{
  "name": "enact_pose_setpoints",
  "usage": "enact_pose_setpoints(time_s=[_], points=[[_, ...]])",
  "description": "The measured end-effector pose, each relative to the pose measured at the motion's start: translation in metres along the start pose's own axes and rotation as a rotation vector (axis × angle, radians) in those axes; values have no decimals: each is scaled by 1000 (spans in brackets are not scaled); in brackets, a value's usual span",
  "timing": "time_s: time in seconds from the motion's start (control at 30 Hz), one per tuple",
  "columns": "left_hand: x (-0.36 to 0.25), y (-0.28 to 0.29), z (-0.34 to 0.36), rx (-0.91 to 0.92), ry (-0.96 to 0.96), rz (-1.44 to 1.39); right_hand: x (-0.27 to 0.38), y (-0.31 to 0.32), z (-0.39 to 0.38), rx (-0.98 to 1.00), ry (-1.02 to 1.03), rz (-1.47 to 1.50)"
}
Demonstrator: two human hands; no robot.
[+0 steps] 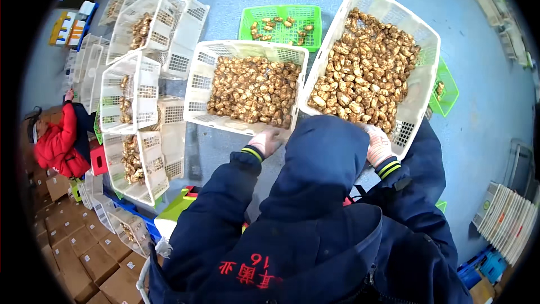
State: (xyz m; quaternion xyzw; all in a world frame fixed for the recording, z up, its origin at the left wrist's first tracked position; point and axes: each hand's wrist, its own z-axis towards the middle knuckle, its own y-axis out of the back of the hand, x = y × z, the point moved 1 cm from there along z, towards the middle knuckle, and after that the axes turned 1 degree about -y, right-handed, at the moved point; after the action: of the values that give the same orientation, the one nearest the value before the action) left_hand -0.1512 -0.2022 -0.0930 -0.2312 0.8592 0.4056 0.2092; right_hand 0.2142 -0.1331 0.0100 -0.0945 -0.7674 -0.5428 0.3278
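Observation:
Two white mesh crates hold many small, egg-shaped, mottled brown mushrooms. The left crate (194,114) lies flat in front of me. The right crate (430,53) is larger in view and slanted, overlapping the left one's right corner. My left hand (267,142), in a pale glove, lies at the near rim of the left crate, fingers stretched out. At the near left rim of the right crate, my right hand (378,145), also gloved, is closed on the edge; its fingertips are partly hidden. Dark blue sleeves with yellow-striped cuffs cover both arms, and a dark hood fills the lower middle.
Behind the crates sits a green basket (245,25) with a few mushrooms; another green basket (454,91) is partly hidden at right. White crates (149,95) are stacked left. A person in a red jacket (62,141) stands far left, above cardboard boxes (101,259). White panels (506,219) lean at right.

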Motion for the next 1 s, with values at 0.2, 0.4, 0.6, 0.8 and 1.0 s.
enact_pose_setpoints(time_s=[0.2,0.4,0.6,0.8,1.0], points=[[73,-16,-107,-87,366,-119,-16,9,-52,-100,-77,-225],[106,-48,-180,62,568,-145,-9,13,-78,-165,-45,-278],[89,-51,-165,-50,342,-84,-9,15,-89,-257,47,-298],[80,-62,-128,-150,-190,187,-23,12,-97,-226,-18,-314],[72,-55,-153,-29,2,179,3,14,-93,-123,-168,-235]])
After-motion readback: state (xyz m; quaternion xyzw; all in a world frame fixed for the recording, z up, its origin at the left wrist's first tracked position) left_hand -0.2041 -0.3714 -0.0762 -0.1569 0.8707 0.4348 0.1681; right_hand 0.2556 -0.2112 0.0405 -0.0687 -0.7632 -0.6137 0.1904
